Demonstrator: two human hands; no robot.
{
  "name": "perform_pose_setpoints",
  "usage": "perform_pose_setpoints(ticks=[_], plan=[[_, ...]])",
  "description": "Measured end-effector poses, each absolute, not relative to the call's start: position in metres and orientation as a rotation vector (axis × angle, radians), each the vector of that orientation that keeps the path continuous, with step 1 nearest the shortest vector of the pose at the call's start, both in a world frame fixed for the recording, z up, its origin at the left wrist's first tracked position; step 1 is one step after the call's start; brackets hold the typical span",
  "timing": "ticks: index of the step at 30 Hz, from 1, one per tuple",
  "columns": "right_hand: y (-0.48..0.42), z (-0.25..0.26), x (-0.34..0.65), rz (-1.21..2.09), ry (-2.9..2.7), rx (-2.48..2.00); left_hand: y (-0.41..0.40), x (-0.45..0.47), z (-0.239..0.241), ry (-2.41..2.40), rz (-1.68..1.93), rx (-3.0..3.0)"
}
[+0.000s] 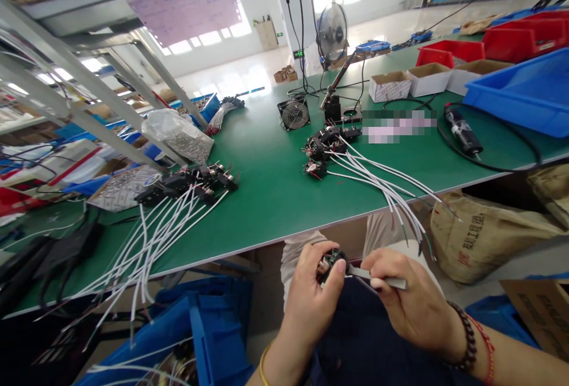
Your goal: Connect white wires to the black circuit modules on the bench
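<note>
Above my lap, my left hand (313,291) is closed around a small black electrical part (329,260) with coloured wires and metal bits showing on its top. From the right, my right hand (406,300) pinches a pair of flat grey metal tweezers (397,282). Their narrow end reaches the side of the black part by my left thumb; the exact contact point is hidden. On the green table (262,196) ahead lie two bunches of similar black parts with white cables, one on the right (326,144) and one on the left (195,184).
A soldering iron (340,80) rests in its stand behind a small square fan (294,114). To the right are a black electric screwdriver (462,131), small cardboard boxes (390,86) and a blue bin (524,92). Below the table's left edge stands a blue crate (217,332).
</note>
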State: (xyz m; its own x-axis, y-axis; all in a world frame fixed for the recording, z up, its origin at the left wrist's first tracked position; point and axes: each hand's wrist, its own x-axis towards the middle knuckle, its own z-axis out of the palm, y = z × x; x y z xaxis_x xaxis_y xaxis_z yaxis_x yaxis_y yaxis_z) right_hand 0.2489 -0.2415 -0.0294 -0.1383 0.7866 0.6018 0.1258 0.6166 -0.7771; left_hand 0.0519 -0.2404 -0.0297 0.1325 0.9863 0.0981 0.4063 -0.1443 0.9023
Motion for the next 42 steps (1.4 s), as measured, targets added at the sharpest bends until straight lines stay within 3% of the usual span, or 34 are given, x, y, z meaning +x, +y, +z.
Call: perform_pose_setpoints(ticks=[4, 6, 16, 23, 29, 36, 42], plan=[[-0.225, -0.04, 0.242, 1.478, -1.097, -0.842, -0.243, 0.051, -0.029, 1.161, 1.067, 1.687], [-0.222, -0.041, 0.242, 1.552, -1.009, -0.837, -0.243, 0.051, -0.028, 1.16, 1.064, 1.68], [-0.25, -0.018, 0.251, 0.383, -1.871, -0.781, -0.24, 0.052, -0.027, 1.405, 0.991, 1.686], [-0.249, -0.02, 0.251, 0.351, -1.827, -0.765, -0.242, 0.051, -0.026, 1.444, 0.977, 1.714], [-0.239, -0.027, 0.25, 0.748, -1.582, -0.884, -0.243, 0.052, -0.027, 1.429, 0.962, 1.701], [-0.244, -0.025, 0.253, 0.344, -1.88, -0.776, -0.241, 0.054, -0.023, 1.47, 0.943, 1.725], [-0.249, -0.021, 0.257, 0.337, -1.87, -0.766, -0.241, 0.053, -0.024, 1.472, 0.94, 1.73]])
